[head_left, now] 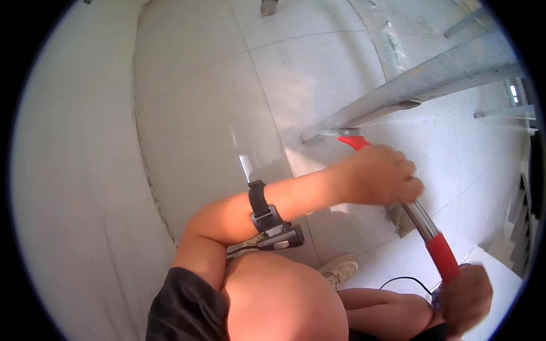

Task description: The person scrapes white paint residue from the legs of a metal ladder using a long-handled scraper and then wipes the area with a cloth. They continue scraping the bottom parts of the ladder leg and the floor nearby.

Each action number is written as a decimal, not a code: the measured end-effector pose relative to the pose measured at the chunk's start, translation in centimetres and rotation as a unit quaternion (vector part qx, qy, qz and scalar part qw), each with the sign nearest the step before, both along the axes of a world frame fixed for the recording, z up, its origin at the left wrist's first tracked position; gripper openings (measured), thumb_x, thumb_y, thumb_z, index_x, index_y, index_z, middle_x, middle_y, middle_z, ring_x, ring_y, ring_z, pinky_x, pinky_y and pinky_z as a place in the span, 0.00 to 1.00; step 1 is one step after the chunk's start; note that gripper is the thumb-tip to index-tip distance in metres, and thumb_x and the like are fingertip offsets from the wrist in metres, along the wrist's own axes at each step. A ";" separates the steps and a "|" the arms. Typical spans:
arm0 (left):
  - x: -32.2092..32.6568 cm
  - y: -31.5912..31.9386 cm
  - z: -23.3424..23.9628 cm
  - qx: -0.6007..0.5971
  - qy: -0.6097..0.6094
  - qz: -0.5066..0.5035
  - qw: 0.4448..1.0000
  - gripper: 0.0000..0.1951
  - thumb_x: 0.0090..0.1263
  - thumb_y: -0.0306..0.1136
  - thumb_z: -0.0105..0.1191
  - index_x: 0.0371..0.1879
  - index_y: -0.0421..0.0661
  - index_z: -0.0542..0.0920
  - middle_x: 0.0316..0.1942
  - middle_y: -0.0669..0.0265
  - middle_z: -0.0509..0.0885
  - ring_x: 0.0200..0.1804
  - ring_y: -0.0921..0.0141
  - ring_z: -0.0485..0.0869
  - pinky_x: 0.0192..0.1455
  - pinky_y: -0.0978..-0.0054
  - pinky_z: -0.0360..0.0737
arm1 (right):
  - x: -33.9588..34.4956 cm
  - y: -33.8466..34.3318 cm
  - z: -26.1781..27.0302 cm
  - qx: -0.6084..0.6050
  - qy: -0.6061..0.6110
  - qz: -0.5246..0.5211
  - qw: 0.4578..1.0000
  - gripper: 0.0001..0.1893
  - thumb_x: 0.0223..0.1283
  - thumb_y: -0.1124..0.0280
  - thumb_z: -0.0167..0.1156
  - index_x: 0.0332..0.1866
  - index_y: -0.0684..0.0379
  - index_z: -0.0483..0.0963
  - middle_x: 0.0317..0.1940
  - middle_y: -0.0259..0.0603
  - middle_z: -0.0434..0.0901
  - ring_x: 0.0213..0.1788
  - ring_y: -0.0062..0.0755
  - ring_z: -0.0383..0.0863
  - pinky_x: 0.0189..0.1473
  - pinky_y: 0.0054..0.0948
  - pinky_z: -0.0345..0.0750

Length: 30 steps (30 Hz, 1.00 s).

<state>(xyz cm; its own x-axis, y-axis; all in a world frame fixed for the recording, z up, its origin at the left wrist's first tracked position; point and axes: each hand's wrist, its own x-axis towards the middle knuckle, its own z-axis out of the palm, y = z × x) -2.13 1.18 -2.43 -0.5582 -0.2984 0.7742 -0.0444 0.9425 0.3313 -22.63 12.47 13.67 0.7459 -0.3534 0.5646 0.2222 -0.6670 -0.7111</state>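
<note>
My left hand (pixel 379 174) is wrapped around the upper shaft of what looks like a long-handled scraper (pixel 422 219), just behind its red head. The chrome tube runs down to a red grip, where my right hand (pixel 467 294), slightly blurred, closes on the end. At the far end, the tool's flat metal blade (pixel 335 132) lies close to the foot of a grey metal leg (pixel 409 85); I cannot tell whether they touch. My left hand hides part of the head and shaft.
Grey floor tiles (pixel 200 115) meet a pale wall (pixel 76 170) on the left. Another metal foot (pixel 269 7) stands at the top, and a metal bar (pixel 503 111) at right. My bare knee (pixel 286 298) and beige shoe (pixel 341 270) are below. A strapped device (pixel 279 238) sits on my left forearm.
</note>
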 end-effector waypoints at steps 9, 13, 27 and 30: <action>1.0 0.0 -1.0 0.005 0.013 0.019 1.000 0.13 0.57 0.33 0.62 0.24 0.50 0.69 0.17 0.70 0.65 0.19 0.71 0.68 0.19 0.73 0.65 | 2.8 -1.5 -1.6 0.021 0.015 0.032 0.999 0.21 0.61 0.60 0.60 0.12 0.51 0.68 0.10 0.28 0.70 0.13 0.22 0.73 0.21 0.22 0.75; 1.0 0.8 -0.6 -0.086 0.081 0.036 0.992 0.17 0.56 0.31 0.64 0.21 0.49 0.64 0.17 0.71 0.63 0.18 0.71 0.64 0.17 0.75 0.60 | 3.9 -0.9 -1.0 -0.050 -0.067 0.084 0.993 0.12 0.49 0.75 0.57 0.14 0.51 0.67 0.13 0.28 0.70 0.15 0.22 0.72 0.21 0.22 0.72; 0.4 1.1 0.6 -0.078 0.077 0.042 0.993 0.18 0.56 0.33 0.66 0.21 0.50 0.64 0.16 0.71 0.59 0.17 0.72 0.63 0.16 0.75 0.58 | 3.2 -1.3 0.4 0.030 0.035 0.063 0.997 0.19 0.54 0.73 0.56 0.12 0.50 0.58 0.13 0.28 0.69 0.15 0.21 0.71 0.22 0.21 0.72; 0.8 0.0 0.2 -0.020 0.057 0.032 0.998 0.17 0.56 0.33 0.66 0.21 0.50 0.65 0.15 0.72 0.60 0.17 0.73 0.64 0.16 0.75 0.59 | 2.8 -1.9 0.1 0.051 0.071 0.059 0.994 0.22 0.61 0.69 0.57 0.13 0.49 0.57 0.14 0.28 0.71 0.15 0.21 0.72 0.24 0.21 0.74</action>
